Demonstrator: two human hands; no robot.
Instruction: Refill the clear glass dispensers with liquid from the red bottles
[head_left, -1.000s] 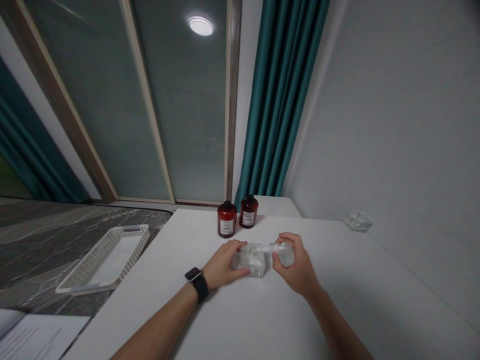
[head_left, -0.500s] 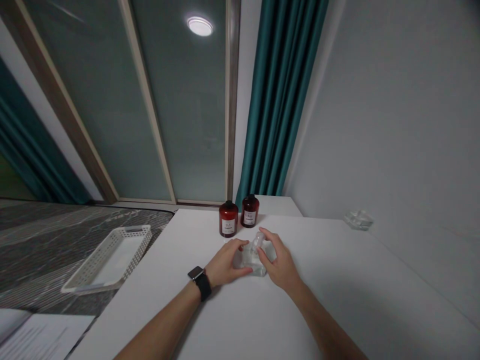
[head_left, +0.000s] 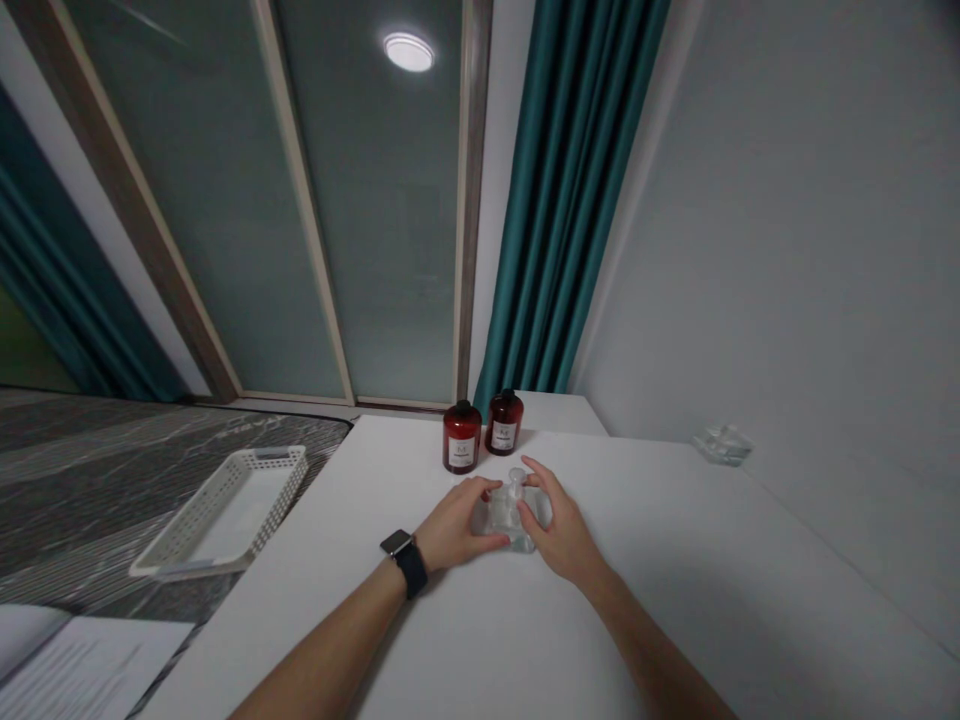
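A clear glass bottle [head_left: 508,522] with a clear stopper [head_left: 516,477] on top stands on the white table [head_left: 675,560]. My left hand [head_left: 457,525], with a black watch on its wrist, is wrapped round the bottle's left side. My right hand [head_left: 555,525] grips the bottle's right side, its fingers up near the stopper. Both hands are closed on the bottle.
Two dark red bottles [head_left: 461,437] [head_left: 504,423] with black caps stand just behind the hands. A clear glass dish [head_left: 722,444] sits at the table's far right by the wall. A white basket [head_left: 225,515] lies on a dark surface to the left; papers [head_left: 67,670] at bottom left.
My right hand brought the clear stopper in from the right and set it upright on the bottle. My left hand kept its hold.
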